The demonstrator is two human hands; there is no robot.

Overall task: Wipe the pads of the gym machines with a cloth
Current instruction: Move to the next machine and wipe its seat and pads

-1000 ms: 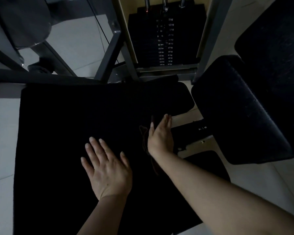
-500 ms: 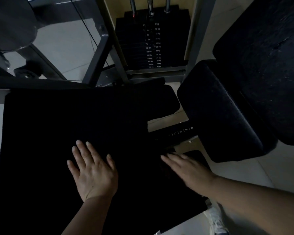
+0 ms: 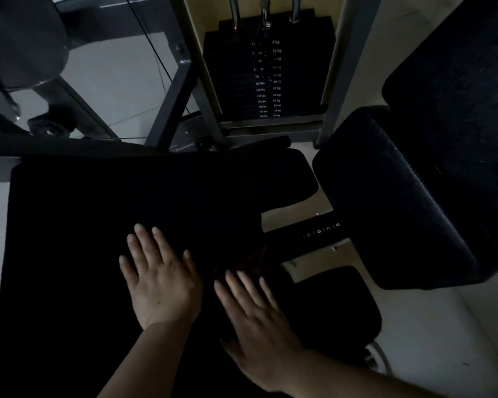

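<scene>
A wide black seat pad (image 3: 98, 214) fills the lower left of the head view. My left hand (image 3: 161, 280) lies flat on it with fingers straight and spread. My right hand (image 3: 256, 308) rests just to its right near the pad's right edge, fingers straight and pointing away from me. A dark cloth (image 3: 250, 258), barely visible in the dim light, shows as a faint crumpled patch at my right fingertips; whether the hand covers part of it I cannot tell.
A second black pad (image 3: 400, 196) stands to the right, with a taller pad (image 3: 457, 81) above it. A numbered adjustment bar (image 3: 319, 232) joins the pads. The weight stack (image 3: 268, 73) and grey frame posts stand ahead. Pale floor tiles lie around.
My right hand has drawn back from the pad's far right edge and now lies flat beside my left hand. The left hand has stayed flat on the pad.
</scene>
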